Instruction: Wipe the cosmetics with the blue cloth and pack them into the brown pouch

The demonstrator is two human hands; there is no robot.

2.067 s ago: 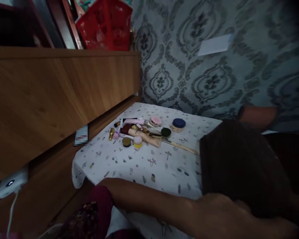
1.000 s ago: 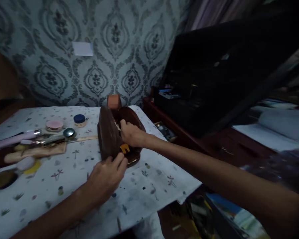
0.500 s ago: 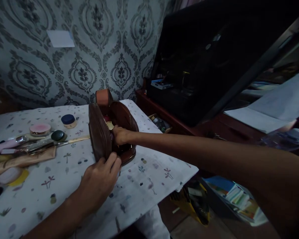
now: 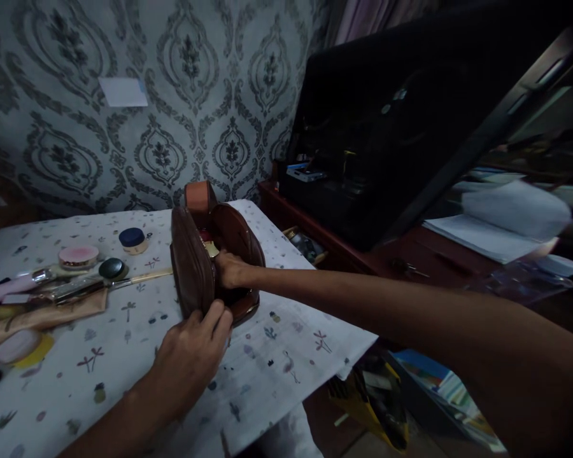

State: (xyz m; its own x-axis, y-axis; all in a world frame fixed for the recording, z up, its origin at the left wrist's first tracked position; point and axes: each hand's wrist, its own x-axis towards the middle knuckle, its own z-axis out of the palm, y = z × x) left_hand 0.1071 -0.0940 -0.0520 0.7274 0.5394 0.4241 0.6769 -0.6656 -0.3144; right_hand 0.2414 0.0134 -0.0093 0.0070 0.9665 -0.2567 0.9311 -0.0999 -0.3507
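Note:
A brown leather bag (image 4: 190, 267) stands unzipped on the patterned tablecloth (image 4: 286, 369), its mouth turned toward me. My left hand (image 4: 195, 346) grips the bag's near lower edge with curled fingers. Inside the opening is my right hand (image 4: 232, 270), beside a gold-coloured item (image 4: 211, 249) and something red. Its fingertips are hidden in the bag, so what they hold does not show. Left of the bag lie a brush (image 4: 143, 277), a dark round lid (image 4: 113, 268), a blue-capped jar (image 4: 132, 240) and a pink compact (image 4: 78, 256).
More cosmetics and a peach-coloured tube (image 4: 52, 313) spread across the left of the table. To the right, a large black screen (image 4: 391, 140) leans over a dark red desk (image 4: 386, 261) with an open notebook (image 4: 487, 238). Below the table edge stands a box of books (image 4: 453, 388).
The camera view has tilted up slightly, so the scene sits a little lower. Both hands keep their places at the bag, with the right still inside it.

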